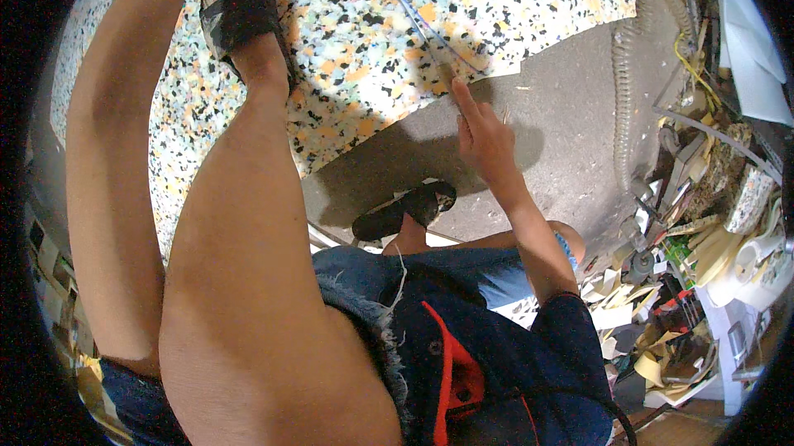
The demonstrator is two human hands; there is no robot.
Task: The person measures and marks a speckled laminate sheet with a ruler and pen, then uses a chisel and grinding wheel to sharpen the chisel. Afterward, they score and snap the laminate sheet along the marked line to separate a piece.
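A large speckled foam sheet point(356, 40) in white, black, orange and pale green lies on the ground. My right hand point(490, 138) is over its near right edge, the index finger stretched along a small dark, blurred thing point(447, 75) and the other fingers curled. I cannot make out what that thing is. A thin bluish strip or cord point(405, 6) runs over the sheet from the top down to near my fingertips. My left arm point(112, 131) reaches up past the top edge, where its hand is out of the picture.
My sandalled foot point(240, 20) presses on the sheet; the other sandal point(405, 211) rests on the grey floor point(571, 115). A ribbed clear hose point(622, 107) lies to the right. Beyond it is a heap of foam offcuts point(719, 256) and scraps, with a white sheet point(753, 49) above.
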